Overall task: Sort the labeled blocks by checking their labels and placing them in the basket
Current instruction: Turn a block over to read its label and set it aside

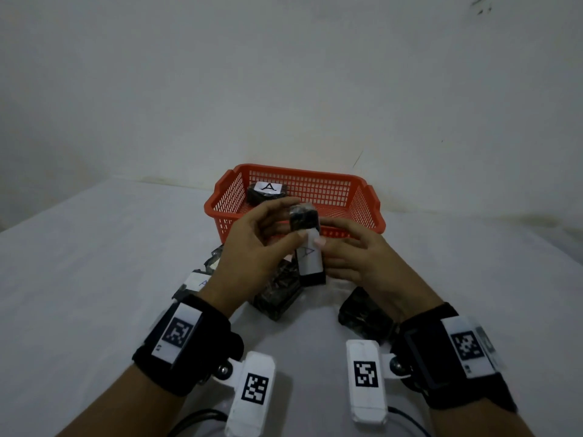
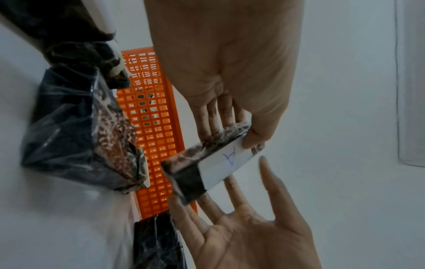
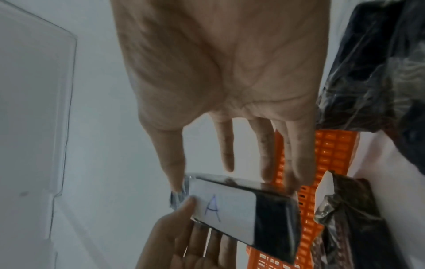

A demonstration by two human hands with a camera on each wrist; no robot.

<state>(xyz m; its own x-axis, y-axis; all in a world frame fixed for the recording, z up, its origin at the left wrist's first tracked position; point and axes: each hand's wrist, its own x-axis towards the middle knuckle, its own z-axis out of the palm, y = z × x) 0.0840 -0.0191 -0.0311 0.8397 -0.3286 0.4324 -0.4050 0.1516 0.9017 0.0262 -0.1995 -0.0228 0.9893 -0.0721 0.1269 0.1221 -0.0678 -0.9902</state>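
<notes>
I hold a dark plastic-wrapped block [image 1: 310, 263] upright in front of the orange basket [image 1: 299, 170], its white label marked "A" facing me. My left hand [image 1: 265, 231] pinches its upper end, thumb on the label [image 2: 220, 163] and fingers behind. My right hand [image 1: 353, 253] lies beside it with straight fingers [image 3: 266, 154] touching the block's back and edge [image 3: 230, 211]. Another block labelled "A" [image 1: 268, 189] lies in the basket's back left corner.
Several more wrapped blocks lie on the white table [image 1: 94, 263] below my hands: one in the middle [image 1: 277, 294], one at the right [image 1: 366, 316], a labelled one at the left [image 1: 195, 282]. The basket stands against the wall.
</notes>
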